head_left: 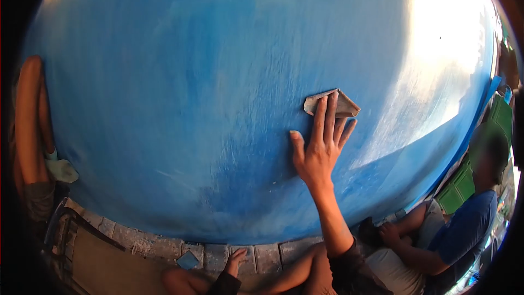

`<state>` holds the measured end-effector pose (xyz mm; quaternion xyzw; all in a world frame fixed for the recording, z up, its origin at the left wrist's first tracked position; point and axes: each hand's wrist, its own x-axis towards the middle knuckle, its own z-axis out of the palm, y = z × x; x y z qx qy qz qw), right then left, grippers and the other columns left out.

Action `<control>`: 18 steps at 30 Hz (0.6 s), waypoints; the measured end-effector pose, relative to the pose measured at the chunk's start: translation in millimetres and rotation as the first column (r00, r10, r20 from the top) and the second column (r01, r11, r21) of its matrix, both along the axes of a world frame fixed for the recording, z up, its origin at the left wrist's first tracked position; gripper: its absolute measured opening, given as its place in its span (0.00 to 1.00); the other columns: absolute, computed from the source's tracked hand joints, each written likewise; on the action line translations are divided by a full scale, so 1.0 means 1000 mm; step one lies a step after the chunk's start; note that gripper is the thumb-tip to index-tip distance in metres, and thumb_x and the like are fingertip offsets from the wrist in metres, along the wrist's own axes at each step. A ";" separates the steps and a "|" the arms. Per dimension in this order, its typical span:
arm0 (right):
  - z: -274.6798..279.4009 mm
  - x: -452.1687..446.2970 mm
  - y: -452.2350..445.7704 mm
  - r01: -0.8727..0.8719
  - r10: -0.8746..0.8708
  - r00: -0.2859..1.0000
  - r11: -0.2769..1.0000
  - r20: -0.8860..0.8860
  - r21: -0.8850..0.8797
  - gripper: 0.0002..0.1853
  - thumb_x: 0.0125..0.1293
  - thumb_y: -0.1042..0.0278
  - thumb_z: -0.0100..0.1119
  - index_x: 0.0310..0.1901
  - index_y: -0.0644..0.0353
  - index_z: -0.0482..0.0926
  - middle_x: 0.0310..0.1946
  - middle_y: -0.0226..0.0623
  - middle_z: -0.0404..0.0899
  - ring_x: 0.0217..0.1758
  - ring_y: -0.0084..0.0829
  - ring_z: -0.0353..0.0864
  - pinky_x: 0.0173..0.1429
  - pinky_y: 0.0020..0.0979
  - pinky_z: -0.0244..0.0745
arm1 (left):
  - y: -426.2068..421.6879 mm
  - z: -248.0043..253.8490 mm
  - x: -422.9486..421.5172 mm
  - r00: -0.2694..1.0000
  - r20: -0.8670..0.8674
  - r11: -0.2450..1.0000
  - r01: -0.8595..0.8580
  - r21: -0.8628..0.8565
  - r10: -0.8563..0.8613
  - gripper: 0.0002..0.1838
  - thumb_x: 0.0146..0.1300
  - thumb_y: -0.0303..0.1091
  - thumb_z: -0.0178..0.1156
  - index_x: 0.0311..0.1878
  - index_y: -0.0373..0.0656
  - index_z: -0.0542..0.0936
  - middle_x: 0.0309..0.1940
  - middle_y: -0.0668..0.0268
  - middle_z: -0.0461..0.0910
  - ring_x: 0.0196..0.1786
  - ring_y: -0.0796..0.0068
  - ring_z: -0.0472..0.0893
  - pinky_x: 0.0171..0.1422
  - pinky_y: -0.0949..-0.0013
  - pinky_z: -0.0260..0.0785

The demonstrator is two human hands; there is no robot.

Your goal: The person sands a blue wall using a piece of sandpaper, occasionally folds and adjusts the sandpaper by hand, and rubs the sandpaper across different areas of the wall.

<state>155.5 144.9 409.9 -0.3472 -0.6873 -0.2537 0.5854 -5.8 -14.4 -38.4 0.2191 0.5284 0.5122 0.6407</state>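
A large blue painted surface, streaked and glossy in places, fills most of the view. My right hand is raised against it with fingers stretched, pressing a folded brownish piece of sandpaper flat to the paint. Part of the sandpaper is hidden under the fingers. Low in the view, my left hand hangs close to my bent legs, its fingers loosely apart and nothing seen in it. A small blue square piece lies on the paving to the left of that hand.
A person in a blue shirt sits at the right, near green crates. At the left edge is another person's bent leg. A dark metal frame stands below it. Grey paving bricks run along the surface's foot.
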 end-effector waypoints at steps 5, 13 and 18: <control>-0.109 -0.026 -0.022 0.039 -0.026 0.993 0.993 0.114 -0.113 0.37 0.70 0.36 0.51 0.74 0.50 0.66 0.78 0.38 0.58 0.82 0.60 0.44 0.78 0.67 0.22 | -0.024 0.027 0.024 0.995 0.046 0.994 -0.088 0.072 0.085 0.23 0.67 0.49 0.60 0.60 0.48 0.81 0.57 0.71 0.78 0.61 0.76 0.72 0.65 0.63 0.60; 0.006 -0.054 -0.022 0.090 -0.094 0.994 0.994 -0.063 -0.069 0.37 0.71 0.44 0.55 0.75 0.54 0.63 0.79 0.43 0.54 0.82 0.64 0.40 0.76 0.69 0.23 | -0.025 0.009 0.020 0.998 0.006 0.991 -0.066 0.115 0.066 0.21 0.66 0.49 0.59 0.58 0.50 0.82 0.61 0.70 0.77 0.66 0.73 0.71 0.62 0.62 0.64; -0.100 -0.059 -0.019 0.033 -0.033 0.999 0.998 -0.009 -0.048 0.37 0.69 0.41 0.56 0.75 0.50 0.65 0.78 0.38 0.57 0.79 0.63 0.52 0.78 0.67 0.22 | -0.018 -0.001 0.016 0.967 0.193 0.972 -0.193 0.138 0.164 0.41 0.68 0.53 0.58 0.76 0.36 0.60 0.73 0.56 0.63 0.73 0.57 0.65 0.67 0.54 0.59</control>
